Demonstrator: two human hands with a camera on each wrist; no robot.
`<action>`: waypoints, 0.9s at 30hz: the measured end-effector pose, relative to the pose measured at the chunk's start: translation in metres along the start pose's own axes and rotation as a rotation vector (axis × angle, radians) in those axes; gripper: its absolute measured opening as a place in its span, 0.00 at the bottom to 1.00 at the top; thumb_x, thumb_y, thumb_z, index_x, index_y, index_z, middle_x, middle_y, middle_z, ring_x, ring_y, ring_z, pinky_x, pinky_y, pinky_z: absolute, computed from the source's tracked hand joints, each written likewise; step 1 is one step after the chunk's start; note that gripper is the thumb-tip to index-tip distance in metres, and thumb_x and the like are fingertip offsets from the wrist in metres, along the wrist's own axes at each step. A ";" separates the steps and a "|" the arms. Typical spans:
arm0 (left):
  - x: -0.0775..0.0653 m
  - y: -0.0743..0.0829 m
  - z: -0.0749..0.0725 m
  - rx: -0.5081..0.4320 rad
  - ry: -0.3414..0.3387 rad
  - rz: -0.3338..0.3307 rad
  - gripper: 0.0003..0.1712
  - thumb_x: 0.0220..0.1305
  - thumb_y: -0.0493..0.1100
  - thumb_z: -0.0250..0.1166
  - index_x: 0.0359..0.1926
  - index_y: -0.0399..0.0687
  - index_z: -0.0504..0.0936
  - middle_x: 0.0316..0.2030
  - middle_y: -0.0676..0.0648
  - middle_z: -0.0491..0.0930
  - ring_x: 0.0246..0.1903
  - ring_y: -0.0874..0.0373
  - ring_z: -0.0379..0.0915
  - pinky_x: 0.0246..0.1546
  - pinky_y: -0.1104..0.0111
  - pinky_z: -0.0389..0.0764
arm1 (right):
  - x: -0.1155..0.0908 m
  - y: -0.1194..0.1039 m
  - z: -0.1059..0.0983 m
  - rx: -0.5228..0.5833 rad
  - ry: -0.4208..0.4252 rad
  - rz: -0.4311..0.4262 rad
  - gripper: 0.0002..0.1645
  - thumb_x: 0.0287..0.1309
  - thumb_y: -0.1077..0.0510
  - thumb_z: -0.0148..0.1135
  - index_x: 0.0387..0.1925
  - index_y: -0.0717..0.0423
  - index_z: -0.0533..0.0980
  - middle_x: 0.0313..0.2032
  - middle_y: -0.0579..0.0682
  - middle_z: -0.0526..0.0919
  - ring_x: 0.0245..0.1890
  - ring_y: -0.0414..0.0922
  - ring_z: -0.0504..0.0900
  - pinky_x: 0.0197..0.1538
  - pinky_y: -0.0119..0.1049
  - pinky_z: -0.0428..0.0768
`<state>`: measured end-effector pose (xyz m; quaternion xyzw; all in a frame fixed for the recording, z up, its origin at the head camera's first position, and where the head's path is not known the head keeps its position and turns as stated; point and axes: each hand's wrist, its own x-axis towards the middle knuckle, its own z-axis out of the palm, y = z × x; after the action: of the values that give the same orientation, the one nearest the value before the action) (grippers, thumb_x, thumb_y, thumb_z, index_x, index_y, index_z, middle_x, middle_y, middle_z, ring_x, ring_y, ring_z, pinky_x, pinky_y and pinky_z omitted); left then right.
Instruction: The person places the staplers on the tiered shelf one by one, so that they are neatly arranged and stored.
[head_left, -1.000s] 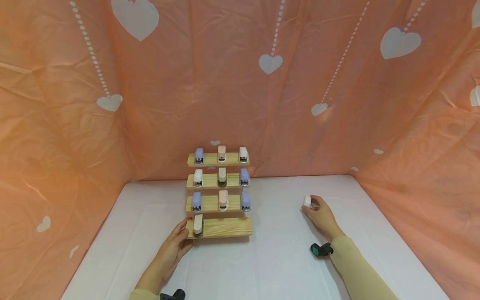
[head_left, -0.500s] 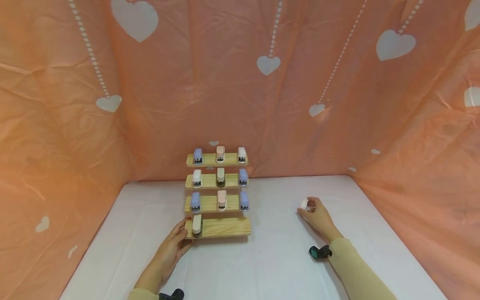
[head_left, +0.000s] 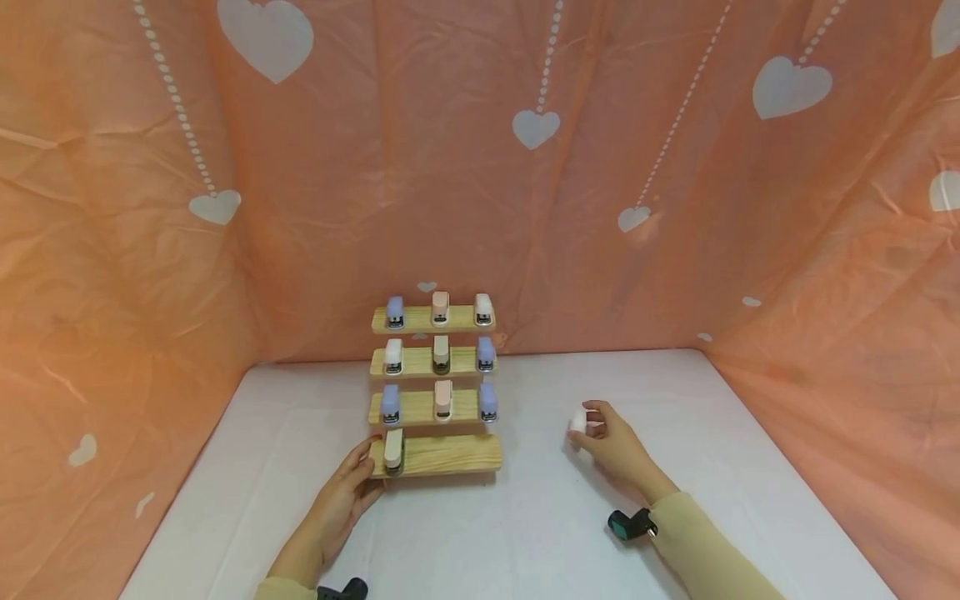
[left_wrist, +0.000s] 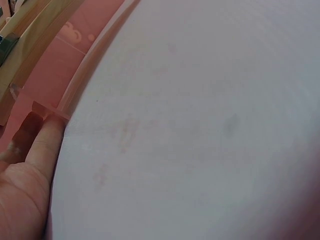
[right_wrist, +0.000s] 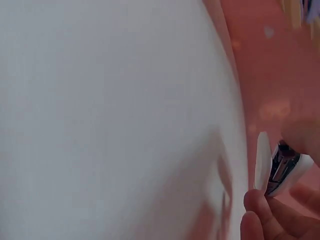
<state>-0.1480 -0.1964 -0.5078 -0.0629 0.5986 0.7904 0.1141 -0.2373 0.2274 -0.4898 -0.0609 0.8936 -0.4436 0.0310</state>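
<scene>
My right hand (head_left: 618, 454) pinches a small white stapler (head_left: 577, 422) above the table, to the right of a tiered wooden rack (head_left: 457, 454). In the right wrist view, the stapler's white cover (right_wrist: 262, 160) and dark metal inside show between thumb and fingers. At the lowest shelf's left end, my left hand (head_left: 337, 500) grips the rack, with thumb and fingers around the edge. A cream stapler with a dark base (head_left: 393, 451) stands at that end of the shelf. The left wrist view shows the fingers (left_wrist: 45, 142) at a clear side part below the wood.
The upper shelves carry several staplers: lilac (head_left: 390, 402), peach (head_left: 443, 398), white (head_left: 393, 355) and a cream one with a green base (head_left: 441, 353). A white cloth covers the table (head_left: 540, 533). Orange curtains with hearts (head_left: 420, 183) enclose the back and sides.
My right hand has moved left and slightly nearer with the white stapler, toward the rack. The left hand stays at the lowest shelf's left end.
</scene>
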 end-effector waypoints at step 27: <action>-0.001 0.001 0.001 0.008 -0.004 0.006 0.32 0.76 0.45 0.45 0.76 0.47 0.46 0.74 0.35 0.43 0.70 0.40 0.44 0.69 0.49 0.53 | -0.044 -0.069 0.064 0.073 -0.091 -0.326 0.26 0.51 0.50 0.74 0.43 0.53 0.67 0.43 0.44 0.82 0.42 0.44 0.78 0.45 0.38 0.77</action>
<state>-0.1471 -0.1961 -0.5066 -0.0590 0.6019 0.7883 0.1131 -0.1808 0.1417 -0.4739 -0.2241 0.8528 -0.4717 0.0012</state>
